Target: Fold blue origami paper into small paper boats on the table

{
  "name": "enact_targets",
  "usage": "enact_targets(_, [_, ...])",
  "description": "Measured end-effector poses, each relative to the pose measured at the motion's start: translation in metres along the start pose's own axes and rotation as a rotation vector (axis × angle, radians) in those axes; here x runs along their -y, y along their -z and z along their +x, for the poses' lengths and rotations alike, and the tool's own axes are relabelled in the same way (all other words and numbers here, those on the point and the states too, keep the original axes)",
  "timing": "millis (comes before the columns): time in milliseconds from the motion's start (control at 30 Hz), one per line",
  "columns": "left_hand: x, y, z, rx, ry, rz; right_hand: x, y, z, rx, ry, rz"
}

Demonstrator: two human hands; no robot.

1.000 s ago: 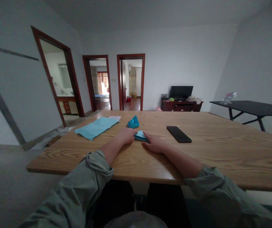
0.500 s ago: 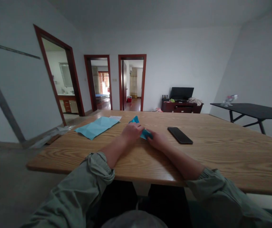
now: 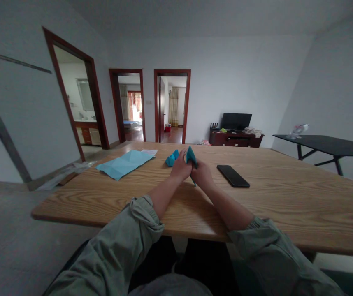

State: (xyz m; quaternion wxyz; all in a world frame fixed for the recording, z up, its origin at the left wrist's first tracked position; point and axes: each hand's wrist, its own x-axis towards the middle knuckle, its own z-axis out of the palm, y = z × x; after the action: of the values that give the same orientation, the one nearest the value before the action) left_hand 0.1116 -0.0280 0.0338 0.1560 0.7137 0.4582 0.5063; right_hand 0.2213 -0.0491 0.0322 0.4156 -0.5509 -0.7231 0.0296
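Note:
A folded blue paper piece stands upright between both hands above the wooden table. My left hand pinches it from the left side, and my right hand has its fingers closed on it from the right. Just left of my left hand, a second folded blue paper sits on the table. Farther left lies a creased light-blue sheet, flat, with a small white paper at its back corner.
A black phone lies on the wooden table right of my hands. Beyond stand a dark cabinet with a television and a black table at the right.
The held blue paper has been lifted and turned from lying low to upright. My hands have moved closer together, and the second folded paper beside my left hand is now uncovered.

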Motion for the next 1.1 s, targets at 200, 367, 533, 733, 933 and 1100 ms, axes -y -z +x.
enact_targets(200, [0.001,0.016,-0.002,-0.008,0.044,0.140,0.006,-0.010,0.009,-0.048,-0.027,0.089])
enact_targets(367, [0.012,0.025,0.002,0.006,-0.041,0.146,-0.011,-0.009,0.011,-0.035,-0.020,0.136])
enact_targets(533, [0.030,0.031,0.009,0.112,-0.072,0.097,-0.040,-0.004,0.016,0.026,0.070,0.232])
enact_targets(733, [0.046,0.033,0.018,0.131,0.014,-0.097,-0.057,-0.002,0.021,0.167,-0.092,0.580])
enact_targets(933, [0.057,0.030,0.023,0.210,0.189,-0.449,-0.056,0.000,0.020,0.240,-0.196,0.806])
enact_targets(1100, [0.059,0.041,0.019,0.399,0.384,-0.703,-0.054,0.000,0.018,0.252,-0.224,0.876])
